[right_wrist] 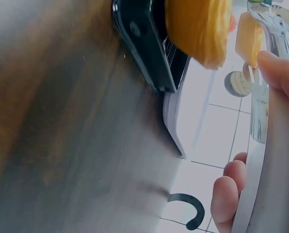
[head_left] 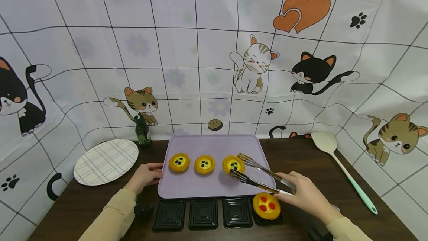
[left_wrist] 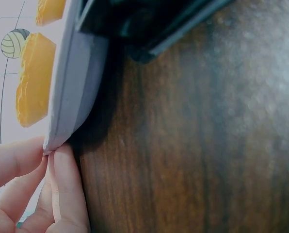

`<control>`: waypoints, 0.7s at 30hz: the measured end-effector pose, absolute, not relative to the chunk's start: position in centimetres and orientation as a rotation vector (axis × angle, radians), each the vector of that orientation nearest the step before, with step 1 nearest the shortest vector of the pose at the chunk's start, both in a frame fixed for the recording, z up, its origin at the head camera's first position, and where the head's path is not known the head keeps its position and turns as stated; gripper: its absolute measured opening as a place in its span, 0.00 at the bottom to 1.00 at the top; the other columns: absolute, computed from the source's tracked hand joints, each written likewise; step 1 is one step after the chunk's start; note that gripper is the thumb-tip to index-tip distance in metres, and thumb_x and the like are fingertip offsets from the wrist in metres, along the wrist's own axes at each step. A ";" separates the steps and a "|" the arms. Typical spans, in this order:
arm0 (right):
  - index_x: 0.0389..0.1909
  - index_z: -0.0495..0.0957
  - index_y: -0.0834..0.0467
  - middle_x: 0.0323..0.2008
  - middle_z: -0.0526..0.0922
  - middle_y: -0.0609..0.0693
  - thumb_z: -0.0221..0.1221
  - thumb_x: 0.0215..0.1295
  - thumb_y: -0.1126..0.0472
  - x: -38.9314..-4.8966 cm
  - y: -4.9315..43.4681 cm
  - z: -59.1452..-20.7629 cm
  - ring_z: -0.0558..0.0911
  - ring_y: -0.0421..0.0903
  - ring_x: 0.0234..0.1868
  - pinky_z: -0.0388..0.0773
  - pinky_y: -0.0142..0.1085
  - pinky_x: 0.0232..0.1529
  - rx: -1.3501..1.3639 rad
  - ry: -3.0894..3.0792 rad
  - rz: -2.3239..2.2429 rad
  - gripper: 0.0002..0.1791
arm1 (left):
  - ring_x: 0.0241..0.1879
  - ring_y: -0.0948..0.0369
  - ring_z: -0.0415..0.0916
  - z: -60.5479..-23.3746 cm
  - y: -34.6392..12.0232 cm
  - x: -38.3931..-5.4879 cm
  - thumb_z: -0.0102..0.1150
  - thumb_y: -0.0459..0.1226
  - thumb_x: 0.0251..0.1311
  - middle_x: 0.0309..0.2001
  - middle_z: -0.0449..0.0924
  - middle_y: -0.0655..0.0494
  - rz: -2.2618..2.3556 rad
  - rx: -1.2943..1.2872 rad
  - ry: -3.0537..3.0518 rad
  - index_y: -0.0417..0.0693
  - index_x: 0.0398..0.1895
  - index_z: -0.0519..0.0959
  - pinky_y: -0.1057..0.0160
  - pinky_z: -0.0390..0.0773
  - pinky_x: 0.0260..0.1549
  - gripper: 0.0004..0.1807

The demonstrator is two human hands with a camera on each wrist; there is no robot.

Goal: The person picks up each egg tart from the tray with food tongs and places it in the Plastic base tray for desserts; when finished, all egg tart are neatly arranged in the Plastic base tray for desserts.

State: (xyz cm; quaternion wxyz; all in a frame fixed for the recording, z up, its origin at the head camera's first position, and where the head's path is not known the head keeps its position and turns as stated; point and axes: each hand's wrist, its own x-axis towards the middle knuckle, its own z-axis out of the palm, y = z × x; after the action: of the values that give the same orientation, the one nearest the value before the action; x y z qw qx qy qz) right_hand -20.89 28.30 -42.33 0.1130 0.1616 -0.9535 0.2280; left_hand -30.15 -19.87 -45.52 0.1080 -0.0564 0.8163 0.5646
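Note:
My right hand (head_left: 301,194) grips metal tongs (head_left: 259,188). Their slotted tips straddle the rightmost blue-dotted egg tart (head_left: 230,162) on the lilac tray (head_left: 214,186). At the tray's left edge, my left hand (head_left: 146,176) pinches the rim; in the left wrist view its fingers (left_wrist: 67,182) lie above and below that rim. Two more blue-dotted tarts, one at the left (head_left: 179,162) and one in the middle (head_left: 204,164), sit in a row on the tray. A tart with red dots (head_left: 266,206) rests on the rightmost black square dish (head_left: 276,221).
Along the tray's front edge stand more black dishes (head_left: 203,214). A white checked oval plate (head_left: 106,162) and a dark green bottle (head_left: 143,132) are at the left. At the right lies a spatula (head_left: 351,174) with a mint handle. A cat-print sheet (head_left: 207,55) hangs behind the table.

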 end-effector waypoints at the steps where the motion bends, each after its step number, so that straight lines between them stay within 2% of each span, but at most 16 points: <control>1: 0.54 0.79 0.55 0.30 0.72 0.43 0.69 0.48 0.42 -20.6 28.3 -42.3 0.62 0.30 0.18 0.65 0.26 0.19 0.488 -2.786 0.678 0.33 | 0.38 0.57 0.79 -45.5 -19.9 -30.1 0.57 0.25 0.58 0.47 0.78 0.35 1.666 -0.165 2.400 0.27 0.62 0.66 0.55 0.83 0.41 0.27; 14: 0.52 0.81 0.50 0.28 0.68 0.37 0.72 0.44 0.44 -17.2 28.8 -42.2 0.60 0.28 0.18 0.62 0.24 0.17 0.543 -2.707 0.659 0.31 | 0.38 0.57 0.80 -45.8 -19.8 -30.0 0.57 0.24 0.58 0.47 0.78 0.35 1.673 -0.164 2.393 0.26 0.62 0.66 0.55 0.83 0.40 0.27; 21: 0.54 0.79 0.52 0.29 0.69 0.39 0.70 0.47 0.42 -15.4 29.3 -42.0 0.60 0.28 0.17 0.63 0.24 0.17 0.500 -2.807 0.683 0.33 | 0.39 0.56 0.80 -45.3 -19.6 -29.9 0.56 0.24 0.59 0.47 0.78 0.33 1.660 -0.153 2.414 0.26 0.63 0.66 0.55 0.83 0.40 0.27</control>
State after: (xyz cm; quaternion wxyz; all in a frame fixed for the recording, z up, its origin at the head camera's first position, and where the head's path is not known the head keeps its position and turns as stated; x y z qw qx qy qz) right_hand -15.40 29.28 -42.03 0.1048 0.1698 -0.9521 0.2316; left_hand -29.87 -19.62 -45.28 0.1039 -0.0518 0.8184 0.5629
